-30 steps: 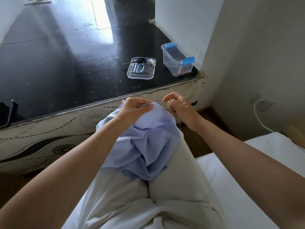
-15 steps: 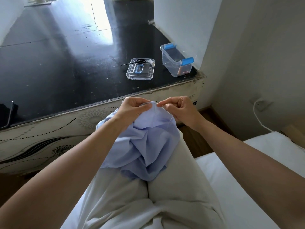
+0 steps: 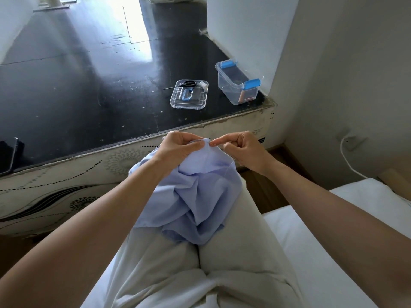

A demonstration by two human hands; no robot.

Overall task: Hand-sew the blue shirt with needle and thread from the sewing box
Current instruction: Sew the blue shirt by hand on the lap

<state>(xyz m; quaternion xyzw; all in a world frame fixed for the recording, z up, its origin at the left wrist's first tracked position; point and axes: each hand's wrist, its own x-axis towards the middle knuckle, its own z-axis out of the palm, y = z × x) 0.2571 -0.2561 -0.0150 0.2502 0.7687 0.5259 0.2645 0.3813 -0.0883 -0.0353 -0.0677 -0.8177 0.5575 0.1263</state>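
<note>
Left hand (image 3: 178, 147) grips shirt (image 3: 195, 196), right hand (image 3: 244, 150) pinches needle (image 3: 214, 144), black tabletop (image 3: 89, 85), white wall (image 3: 355, 63)

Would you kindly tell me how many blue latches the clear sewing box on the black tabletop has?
2. The far latch sits on the sewing box at its end away from the person; the near latch sits on the end toward them. None seems hidden.

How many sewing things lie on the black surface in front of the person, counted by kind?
Sewing box, clear with blue clips: 1
Box lid, clear with a blue handle: 1
Scissors, black handles: 1
Thread spool, white: 1
Total: 4
</note>
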